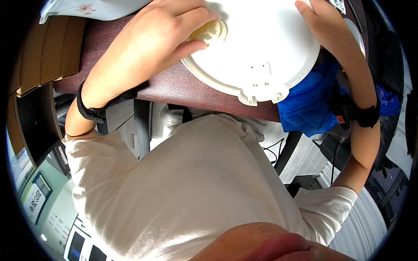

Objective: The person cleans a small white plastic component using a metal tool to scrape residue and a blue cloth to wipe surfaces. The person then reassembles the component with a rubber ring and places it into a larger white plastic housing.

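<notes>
A round white plastic lid [270, 48] with hinge tabs on its near edge lies tilted or flat at the table's front edge; I cannot tell which. My left hand [167, 28] is closed at its left side, thumb and fingers around a pale yellow round plastic piece [212, 32] with ribs inside. That piece sits against the lid; whether it is fastened there cannot be made out. On the lid's far right rim my right hand [324, 21] is closed, thumb on the upper face and the other fingers mostly hidden. The lid's far edge is cut off by the picture.
The dark red-brown table [174, 87] runs under the lid. A blue cloth [309, 102] hangs over its front edge at the right. At the far left are a white flower-patterned item [104, 9] and brown cardboard [52, 52]. A black cable [275, 150] hangs below.
</notes>
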The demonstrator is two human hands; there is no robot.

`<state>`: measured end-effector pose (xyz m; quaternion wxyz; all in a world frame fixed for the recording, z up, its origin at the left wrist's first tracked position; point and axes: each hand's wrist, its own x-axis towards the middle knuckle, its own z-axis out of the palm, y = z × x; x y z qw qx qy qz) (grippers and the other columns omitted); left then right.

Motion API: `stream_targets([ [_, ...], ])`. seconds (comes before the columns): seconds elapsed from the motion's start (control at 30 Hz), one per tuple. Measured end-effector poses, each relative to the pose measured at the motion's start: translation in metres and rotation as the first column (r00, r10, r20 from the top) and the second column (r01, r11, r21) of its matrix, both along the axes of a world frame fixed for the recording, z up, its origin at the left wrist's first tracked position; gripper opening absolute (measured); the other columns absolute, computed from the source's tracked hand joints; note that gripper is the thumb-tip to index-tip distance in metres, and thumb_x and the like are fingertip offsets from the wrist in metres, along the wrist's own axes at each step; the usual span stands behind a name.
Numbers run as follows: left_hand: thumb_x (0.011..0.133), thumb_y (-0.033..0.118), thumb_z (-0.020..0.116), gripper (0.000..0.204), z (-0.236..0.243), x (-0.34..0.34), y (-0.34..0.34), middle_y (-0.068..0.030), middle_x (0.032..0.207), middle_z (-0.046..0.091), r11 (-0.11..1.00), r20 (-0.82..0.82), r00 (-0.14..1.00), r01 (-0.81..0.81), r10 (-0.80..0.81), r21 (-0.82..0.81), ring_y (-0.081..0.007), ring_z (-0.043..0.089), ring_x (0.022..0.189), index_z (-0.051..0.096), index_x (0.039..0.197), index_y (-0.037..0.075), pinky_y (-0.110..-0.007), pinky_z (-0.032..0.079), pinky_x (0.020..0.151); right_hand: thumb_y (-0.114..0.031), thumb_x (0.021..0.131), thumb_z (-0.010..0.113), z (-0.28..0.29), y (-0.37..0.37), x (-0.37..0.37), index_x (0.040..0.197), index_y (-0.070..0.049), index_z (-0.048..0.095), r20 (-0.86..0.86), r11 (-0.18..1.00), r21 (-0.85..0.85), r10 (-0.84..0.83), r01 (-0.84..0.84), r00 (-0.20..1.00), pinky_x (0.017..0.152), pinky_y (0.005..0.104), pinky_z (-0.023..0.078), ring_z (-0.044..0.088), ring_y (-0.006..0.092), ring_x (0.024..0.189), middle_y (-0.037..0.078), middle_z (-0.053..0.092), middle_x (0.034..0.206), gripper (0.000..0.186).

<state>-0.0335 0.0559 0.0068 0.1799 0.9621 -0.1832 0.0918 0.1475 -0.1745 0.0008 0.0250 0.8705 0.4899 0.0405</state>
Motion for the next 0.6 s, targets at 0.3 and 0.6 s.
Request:
stream_targets([
  [0.3, 0.069, 0.006, 0.067, 0.042, 0.008, 0.010, 0.010, -0.0109, 0.110, 0.057, 0.983, -0.055, 0.981, 0.186, -0.186, 0.001, -0.0297, 0.054, 0.100, 0.057, 0.110, 0.002, -0.039, 0.044, 0.087, -0.017, 0.089, 0.047, 0.002, 0.003, -0.008, 0.090, 0.006, 0.057, -0.035, 0.998, -0.005, -0.067, 0.067, 0.997, 0.080, 0.0373, 0.044, 0.056, 0.0319, 0.086, 0.021, 0.058, 0.089, 0.025],
  [0.6, 0.070, 0.005, 0.067, 0.041, 0.010, 0.010, 0.009, -0.0114, 0.112, 0.057, 0.988, -0.114, 0.981, 0.157, -0.155, 0.008, -0.0307, 0.055, 0.099, 0.060, 0.110, 0.004, -0.039, 0.046, 0.087, -0.014, 0.088, 0.046, -0.002, -0.004, -0.001, 0.090, 0.007, 0.058, 0.065, 0.992, -0.059, 0.118, -0.114, 0.991, 0.081, 0.0383, 0.044, 0.056, 0.0321, 0.089, 0.021, 0.058, 0.091, 0.023],
])
